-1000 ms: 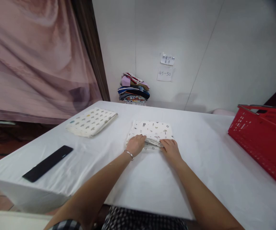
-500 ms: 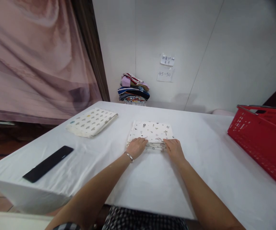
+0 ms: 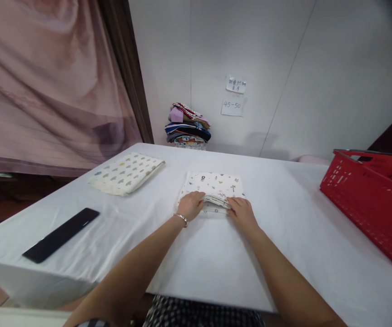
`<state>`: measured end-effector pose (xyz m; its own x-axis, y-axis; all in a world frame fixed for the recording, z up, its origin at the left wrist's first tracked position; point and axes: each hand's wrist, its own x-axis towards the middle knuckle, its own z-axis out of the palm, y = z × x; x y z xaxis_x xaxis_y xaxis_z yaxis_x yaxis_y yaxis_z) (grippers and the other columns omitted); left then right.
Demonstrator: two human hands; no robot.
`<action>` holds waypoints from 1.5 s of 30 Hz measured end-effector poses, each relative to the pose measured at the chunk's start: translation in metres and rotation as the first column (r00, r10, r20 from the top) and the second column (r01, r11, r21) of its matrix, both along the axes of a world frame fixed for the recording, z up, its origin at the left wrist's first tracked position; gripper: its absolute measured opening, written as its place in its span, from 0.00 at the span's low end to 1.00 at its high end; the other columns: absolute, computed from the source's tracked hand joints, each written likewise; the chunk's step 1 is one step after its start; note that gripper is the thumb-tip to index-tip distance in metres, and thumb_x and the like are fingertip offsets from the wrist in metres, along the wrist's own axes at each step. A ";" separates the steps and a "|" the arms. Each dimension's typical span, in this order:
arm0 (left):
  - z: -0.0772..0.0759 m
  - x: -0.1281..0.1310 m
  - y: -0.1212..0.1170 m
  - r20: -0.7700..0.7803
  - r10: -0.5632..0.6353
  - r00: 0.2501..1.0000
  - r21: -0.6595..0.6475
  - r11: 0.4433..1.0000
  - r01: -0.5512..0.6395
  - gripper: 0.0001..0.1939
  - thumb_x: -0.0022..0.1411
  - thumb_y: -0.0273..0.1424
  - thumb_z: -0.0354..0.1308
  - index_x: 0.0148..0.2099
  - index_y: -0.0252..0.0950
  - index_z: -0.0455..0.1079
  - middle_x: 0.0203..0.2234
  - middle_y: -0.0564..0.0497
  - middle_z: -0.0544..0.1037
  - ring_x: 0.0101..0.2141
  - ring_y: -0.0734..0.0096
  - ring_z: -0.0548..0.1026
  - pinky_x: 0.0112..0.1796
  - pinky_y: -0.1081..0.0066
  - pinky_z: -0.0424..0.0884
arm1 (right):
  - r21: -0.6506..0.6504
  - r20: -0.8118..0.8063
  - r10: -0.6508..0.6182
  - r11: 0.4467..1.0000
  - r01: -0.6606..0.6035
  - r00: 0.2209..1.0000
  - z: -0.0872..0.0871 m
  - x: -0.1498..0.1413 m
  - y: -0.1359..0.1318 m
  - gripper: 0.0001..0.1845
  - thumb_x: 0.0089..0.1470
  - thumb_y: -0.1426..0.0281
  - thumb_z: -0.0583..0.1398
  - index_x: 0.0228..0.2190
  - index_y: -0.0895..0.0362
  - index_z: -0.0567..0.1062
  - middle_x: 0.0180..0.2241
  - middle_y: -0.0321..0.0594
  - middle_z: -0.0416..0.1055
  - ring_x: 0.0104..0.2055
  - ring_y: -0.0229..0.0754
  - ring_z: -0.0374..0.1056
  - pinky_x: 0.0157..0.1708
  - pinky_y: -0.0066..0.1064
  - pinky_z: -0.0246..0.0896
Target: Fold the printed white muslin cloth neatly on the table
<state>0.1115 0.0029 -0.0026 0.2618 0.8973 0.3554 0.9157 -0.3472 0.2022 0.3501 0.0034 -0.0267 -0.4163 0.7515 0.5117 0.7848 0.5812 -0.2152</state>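
Observation:
A white cloth (image 3: 212,182) with small dark prints lies folded in several layers on the table, in the middle of the head view. Its near edge is bunched and slightly raised between my hands. My left hand (image 3: 191,205), with a bracelet at the wrist, grips the near edge at its left part. On the right part of the same edge, my right hand (image 3: 240,211) pinches the layers, thumb underneath. One lower layer shows flat on the table below the lifted edge. The thumbs are partly hidden by the cloth.
A second folded cloth (image 3: 127,173) with grey cloud-like prints lies to the left on the white-covered table (image 3: 212,263). Nearer stands a flat black slab (image 3: 61,235). A red basket (image 3: 369,200) is at the right. Stacked fabrics (image 3: 188,126) sit behind the table by the wall.
Half a second ago the near edge lay lower and the hands were slightly farther apart. Now the edge is lifted and bowed, with the hands closer, much as one second ago.

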 end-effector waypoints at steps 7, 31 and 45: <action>-0.007 0.000 -0.007 -0.176 -0.108 0.978 0.078 0.989 0.124 0.13 0.58 0.24 0.48 0.45 0.38 0.66 0.35 0.49 0.74 0.37 0.68 0.70 0.37 0.68 0.64 | 0.029 -0.056 -0.036 0.999 0.038 0.998 0.003 0.007 0.000 0.17 0.52 0.77 0.51 0.43 0.55 0.70 0.40 0.42 0.70 0.43 0.44 0.61 0.46 0.37 0.49; -0.007 -0.057 -0.035 -0.010 0.092 0.996 0.087 0.992 -0.091 0.16 0.56 0.25 0.49 0.46 0.41 0.67 0.44 0.51 0.74 0.46 0.63 0.67 0.45 0.61 0.61 | -0.245 0.033 0.006 0.969 0.002 0.999 0.015 0.006 -0.009 0.15 0.46 0.78 0.53 0.34 0.53 0.75 0.38 0.36 0.71 0.42 0.40 0.62 0.43 0.32 0.51; -0.003 0.003 -0.032 0.060 0.032 0.998 0.146 0.988 -0.040 0.10 0.61 0.30 0.49 0.33 0.39 0.71 0.30 0.51 0.74 0.37 0.68 0.67 0.41 0.64 0.60 | -0.035 -0.212 0.064 0.997 -0.073 0.975 0.000 -0.002 -0.006 0.09 0.54 0.71 0.52 0.31 0.54 0.73 0.34 0.40 0.72 0.38 0.43 0.64 0.40 0.35 0.55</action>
<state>0.1141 -0.0292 -0.0053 0.2056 0.8427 0.4976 0.9164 -0.3442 0.2043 0.3485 -0.0024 -0.0262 -0.3542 0.7478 0.5615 0.6780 0.6189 -0.3966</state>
